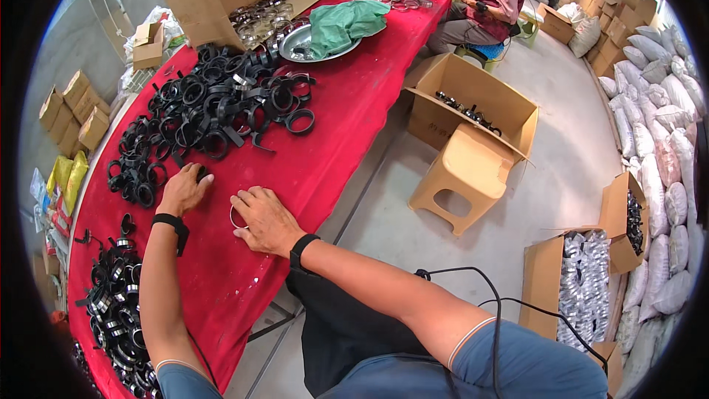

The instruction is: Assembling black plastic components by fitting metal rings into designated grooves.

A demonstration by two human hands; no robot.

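Observation:
My left hand is over the red-covered table, its thumb and fingertips closed on a small black piece that is mostly hidden. Just beyond it lies a large heap of black ring-shaped bands, some with loose tails. My right hand rests low over the cloth, thumb and fingers curled around a thin metal ring. Left of my left forearm, along the table's side, is a second heap of black-and-silver rings, which look like metal clamps with black lining.
On the table's far part sit an open cardboard box of metal rings and a metal tray bearing a green cloth. A stool and an open carton stand right of the table. Farther back sits another person.

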